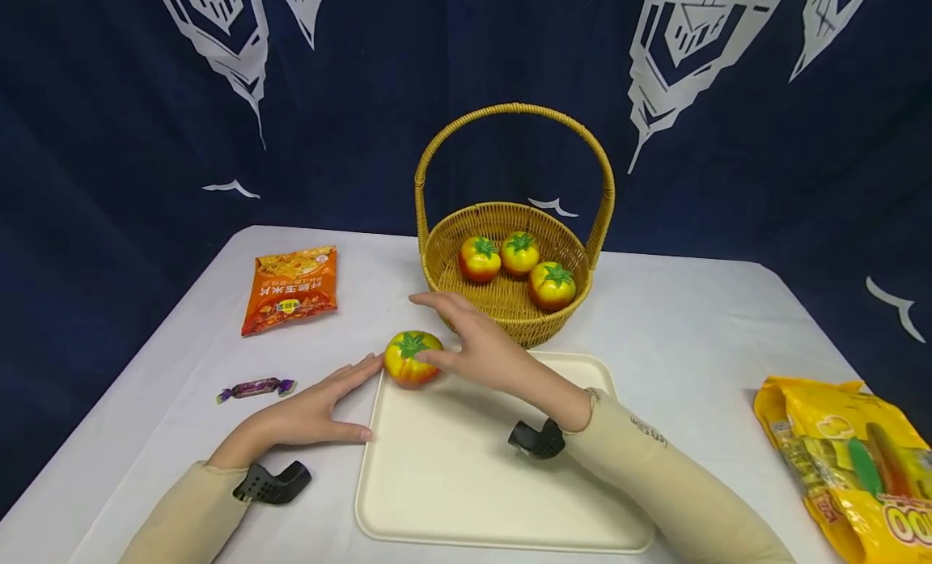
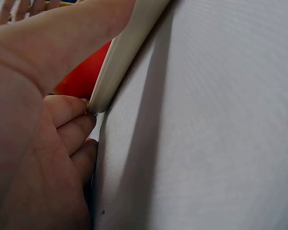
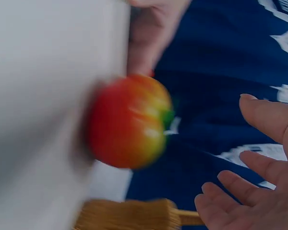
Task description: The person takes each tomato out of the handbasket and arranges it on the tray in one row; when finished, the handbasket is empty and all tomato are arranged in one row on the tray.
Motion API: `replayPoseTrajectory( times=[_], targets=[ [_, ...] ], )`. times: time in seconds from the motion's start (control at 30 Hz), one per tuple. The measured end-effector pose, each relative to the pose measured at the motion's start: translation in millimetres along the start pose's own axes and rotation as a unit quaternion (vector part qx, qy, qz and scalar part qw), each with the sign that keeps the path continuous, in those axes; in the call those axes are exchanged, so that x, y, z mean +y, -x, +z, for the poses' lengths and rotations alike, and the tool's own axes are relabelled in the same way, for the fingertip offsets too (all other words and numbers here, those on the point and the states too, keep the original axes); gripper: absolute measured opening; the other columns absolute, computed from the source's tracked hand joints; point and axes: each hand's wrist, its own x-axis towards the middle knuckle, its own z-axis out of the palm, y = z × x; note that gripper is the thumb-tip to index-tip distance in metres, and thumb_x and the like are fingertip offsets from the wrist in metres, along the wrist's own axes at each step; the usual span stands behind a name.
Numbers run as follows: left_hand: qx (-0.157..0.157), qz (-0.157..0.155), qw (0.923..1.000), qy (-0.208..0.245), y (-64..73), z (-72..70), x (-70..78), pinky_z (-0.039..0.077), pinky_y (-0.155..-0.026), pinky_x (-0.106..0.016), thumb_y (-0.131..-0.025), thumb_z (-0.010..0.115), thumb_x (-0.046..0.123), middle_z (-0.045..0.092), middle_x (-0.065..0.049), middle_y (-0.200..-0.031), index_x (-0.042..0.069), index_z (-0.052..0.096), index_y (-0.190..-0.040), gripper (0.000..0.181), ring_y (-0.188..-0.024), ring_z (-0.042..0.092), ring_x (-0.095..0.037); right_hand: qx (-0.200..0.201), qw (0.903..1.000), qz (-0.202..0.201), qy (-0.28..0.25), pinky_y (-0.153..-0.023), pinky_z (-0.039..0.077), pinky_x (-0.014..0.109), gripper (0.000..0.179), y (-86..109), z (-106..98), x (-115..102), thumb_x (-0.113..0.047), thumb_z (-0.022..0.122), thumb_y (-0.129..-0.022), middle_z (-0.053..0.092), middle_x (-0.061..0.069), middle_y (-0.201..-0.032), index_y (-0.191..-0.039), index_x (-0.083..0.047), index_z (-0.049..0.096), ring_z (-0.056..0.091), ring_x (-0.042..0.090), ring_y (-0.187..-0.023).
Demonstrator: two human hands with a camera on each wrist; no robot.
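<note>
A yellow-red tomato [image 1: 412, 370] with a green leafy top lies on the far left corner of the cream tray [image 1: 502, 499]. My left hand [image 1: 313, 410] is at the tray's left edge, thumb apart from the fingers. Its fingertips reach the tomato's left side; whether they press it or the tray's rim I cannot tell. Above the tray, to the right of the tomato, hovers my right hand [image 1: 484, 349] with its fingers spread. The right wrist view shows a gap between this hand [image 3: 259, 177] and the tomato [image 3: 129, 122].
Behind the tray stands a wicker basket [image 1: 502, 313] with a tall handle, holding three similar tomatoes [image 1: 551, 289]. On the left lie an orange snack bag [image 1: 291, 290] and a purple wrapped candy [image 1: 256, 388]. A yellow snack bag [image 1: 852, 467] lies at the right.
</note>
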Motion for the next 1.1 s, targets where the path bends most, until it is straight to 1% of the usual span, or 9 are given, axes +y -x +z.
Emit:
replayPoseTrajectory(
  times=[0.17,0.33,0.43,0.57,0.7,0.73,0.8,1.0,1.1],
  targets=[
    [0.000,-0.008,1.0000,0.005,-0.5,1.9,-2.0,0.011,-0.105,-0.060,-0.078,0.073,0.043,0.012,-0.015,-0.153,0.010,0.020,-0.150,0.095,-0.136,0.009,-0.042,0.052,0.9963,-0.048,-0.049,-0.100,0.038,0.032,0.058,-6.4,-35,-8,-0.015,0.072,-0.084,0.047,0.004,-0.134,-0.136,-0.007,0.046,0.044,0.018,-0.121],
    [0.002,-0.010,0.9999,0.006,0.9,5.3,-4.1,0.011,-0.106,-0.059,-0.077,0.073,0.045,0.013,-0.014,-0.153,0.011,0.021,-0.150,0.096,-0.137,0.009,-0.041,0.088,0.9910,-0.049,-0.088,-0.095,0.042,0.030,0.056,-13.9,-66,-10,-0.011,0.072,-0.084,0.049,0.003,-0.132,-0.135,-0.006,0.047,0.046,0.014,-0.117],
    [0.004,-0.006,1.0000,0.004,1.5,5.1,-3.6,0.011,-0.106,-0.059,-0.078,0.072,0.046,0.014,-0.015,-0.153,0.010,0.022,-0.150,0.095,-0.136,0.009,-0.041,0.100,0.9867,-0.047,-0.120,-0.097,0.040,0.031,0.054,-20.9,-81,-5,-0.010,0.069,-0.086,0.047,0.004,-0.134,-0.135,-0.005,0.046,0.046,0.017,-0.118],
    [0.006,-0.005,1.0000,0.005,0.4,3.1,-2.3,0.011,-0.106,-0.058,-0.078,0.072,0.046,0.013,-0.015,-0.153,0.011,0.022,-0.150,0.095,-0.136,0.009,-0.041,0.119,0.9747,-0.048,-0.183,-0.100,0.038,0.035,0.049,-33.2,-98,7,-0.007,0.063,-0.090,0.046,0.007,-0.136,-0.135,-0.003,0.045,0.045,0.021,-0.121],
    [0.008,-0.010,0.9999,0.004,0.4,3.3,-1.5,0.010,-0.106,-0.059,-0.078,0.072,0.045,0.014,-0.015,-0.153,0.011,0.022,-0.150,0.095,-0.136,0.008,-0.042,0.146,0.9538,-0.039,-0.260,-0.100,0.038,0.037,0.045,-45.6,-103,28,-0.007,0.058,-0.093,0.047,0.010,-0.134,-0.135,-0.002,0.044,0.046,0.024,-0.121],
    [0.007,-0.012,0.9999,0.005,0.6,3.7,-1.5,0.010,-0.106,-0.059,-0.078,0.072,0.045,0.014,-0.015,-0.153,0.011,0.022,-0.150,0.095,-0.136,0.008,-0.042,0.151,0.9461,-0.031,-0.285,-0.100,0.038,0.036,0.045,-48.5,-103,34,-0.009,0.057,-0.094,0.047,0.010,-0.134,-0.136,-0.002,0.044,0.045,0.024,-0.122],
    [0.005,-0.016,0.9998,0.005,1.0,4.8,-1.5,0.010,-0.106,-0.058,-0.078,0.073,0.046,0.014,-0.015,-0.153,0.012,0.021,-0.150,0.095,-0.136,0.008,-0.042,0.159,0.9214,-0.012,-0.354,-0.100,0.037,0.037,0.043,-53.7,-101,45,-0.010,0.055,-0.095,0.046,0.012,-0.134,-0.136,-0.003,0.043,0.043,0.027,-0.123],
    [0.006,-0.019,0.9998,0.004,0.6,4.9,0.3,0.010,-0.107,-0.057,-0.077,0.073,0.045,0.014,-0.014,-0.153,0.010,0.023,-0.149,0.095,-0.137,0.009,-0.041,0.174,0.8130,0.031,-0.555,-0.104,0.031,0.042,0.041,-66.6,-93,75,-0.013,0.049,-0.098,0.035,0.017,-0.143,-0.138,-0.006,0.040,0.034,0.032,-0.130],
    [0.007,-0.018,0.9998,0.007,-0.4,3.3,1.5,0.010,-0.107,-0.056,-0.077,0.074,0.045,0.015,-0.015,-0.153,0.010,0.023,-0.149,0.095,-0.137,0.009,-0.040,0.175,0.7814,0.043,-0.598,-0.106,0.027,0.042,0.045,-69.1,-89,87,-0.016,0.047,-0.099,0.031,0.017,-0.146,-0.141,-0.006,0.036,0.028,0.031,-0.133]
  ],
)
